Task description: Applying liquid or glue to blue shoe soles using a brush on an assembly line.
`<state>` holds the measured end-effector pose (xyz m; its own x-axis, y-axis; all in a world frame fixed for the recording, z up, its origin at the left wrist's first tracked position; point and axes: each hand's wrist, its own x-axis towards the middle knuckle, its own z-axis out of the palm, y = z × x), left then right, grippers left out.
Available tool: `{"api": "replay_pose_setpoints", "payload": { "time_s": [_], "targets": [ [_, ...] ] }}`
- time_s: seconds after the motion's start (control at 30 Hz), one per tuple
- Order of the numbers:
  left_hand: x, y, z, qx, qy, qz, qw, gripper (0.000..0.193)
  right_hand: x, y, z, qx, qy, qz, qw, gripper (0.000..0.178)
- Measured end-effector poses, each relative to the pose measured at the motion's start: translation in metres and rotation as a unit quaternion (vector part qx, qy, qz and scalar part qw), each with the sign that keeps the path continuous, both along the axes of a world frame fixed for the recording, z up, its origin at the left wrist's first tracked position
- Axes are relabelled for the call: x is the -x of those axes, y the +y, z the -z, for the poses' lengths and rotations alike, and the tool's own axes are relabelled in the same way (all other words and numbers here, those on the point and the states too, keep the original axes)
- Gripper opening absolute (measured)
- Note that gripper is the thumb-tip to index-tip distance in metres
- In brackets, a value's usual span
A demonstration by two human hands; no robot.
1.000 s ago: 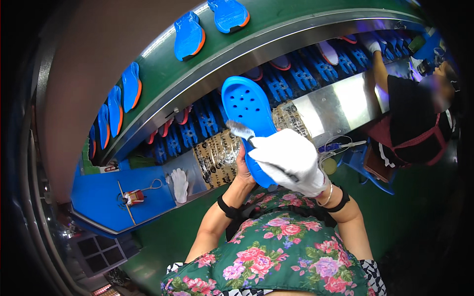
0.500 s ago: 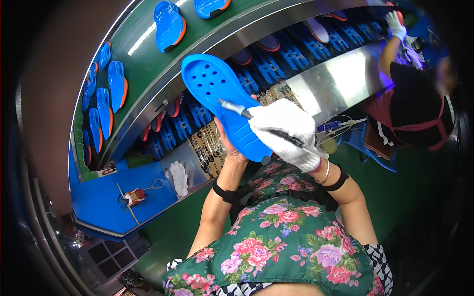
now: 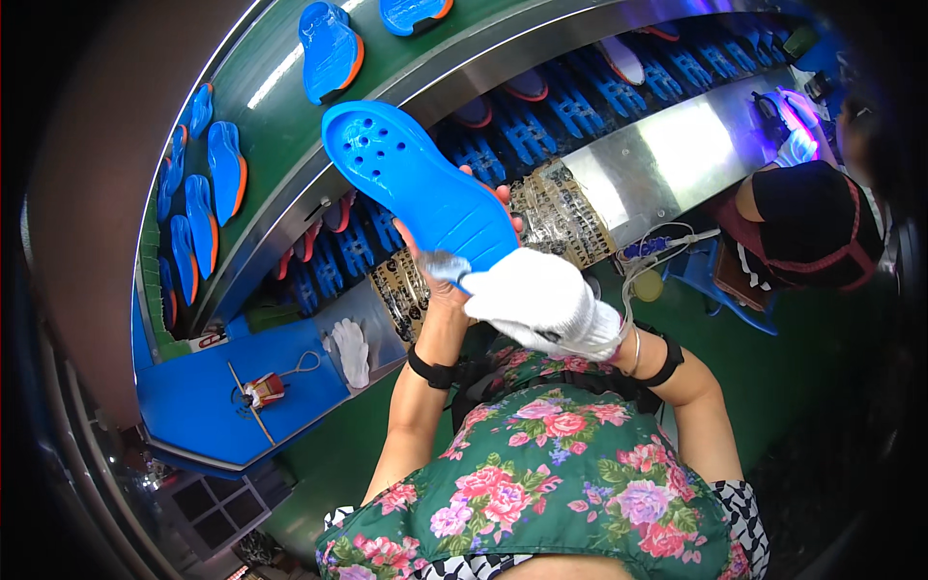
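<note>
My bare left hand (image 3: 440, 293) cradles the blue sole (image 3: 425, 193) out in front of me, fingers curled round its right edge; my gloved right hand (image 3: 536, 298) pinches the brush (image 3: 445, 267), its bristles by my left thumb. If I stray, they could rub skin; if my left grip slackens, the sole could tip. The metal rail (image 3: 512, 60) beyond could catch its far end; 1 loose white glove (image 3: 351, 353) lies off left
</note>
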<state>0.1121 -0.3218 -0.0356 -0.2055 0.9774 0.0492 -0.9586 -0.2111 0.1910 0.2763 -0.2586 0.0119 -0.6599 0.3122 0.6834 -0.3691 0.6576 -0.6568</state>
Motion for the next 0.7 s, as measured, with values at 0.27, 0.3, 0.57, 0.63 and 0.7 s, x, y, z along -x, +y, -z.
{"api": "replay_pose_setpoints", "payload": {
  "time_s": [0.27,0.3,0.57,0.63,0.7],
  "targets": [
    [0.016,-0.004,0.003,0.036,0.023,-0.002,0.999,0.109,0.002,0.004,0.007,0.053,-0.020,0.034,0.998,0.019],
    [0.021,-0.004,0.004,0.006,0.037,0.035,0.999,0.111,0.003,0.001,0.006,-0.043,-0.003,0.018,0.999,0.019],
    [0.034,-0.006,-0.002,0.093,0.110,0.024,0.989,0.119,0.003,0.009,0.010,0.009,0.009,0.017,1.000,0.026],
    [0.046,-0.007,0.004,0.042,0.112,0.085,0.989,0.123,-0.001,-0.007,0.016,-0.042,-0.019,0.001,0.999,0.029],
    [0.047,-0.011,0.009,0.032,0.067,0.103,0.992,0.113,-0.009,-0.013,0.009,0.054,-0.042,-0.051,0.996,0.025]
  ]
}}
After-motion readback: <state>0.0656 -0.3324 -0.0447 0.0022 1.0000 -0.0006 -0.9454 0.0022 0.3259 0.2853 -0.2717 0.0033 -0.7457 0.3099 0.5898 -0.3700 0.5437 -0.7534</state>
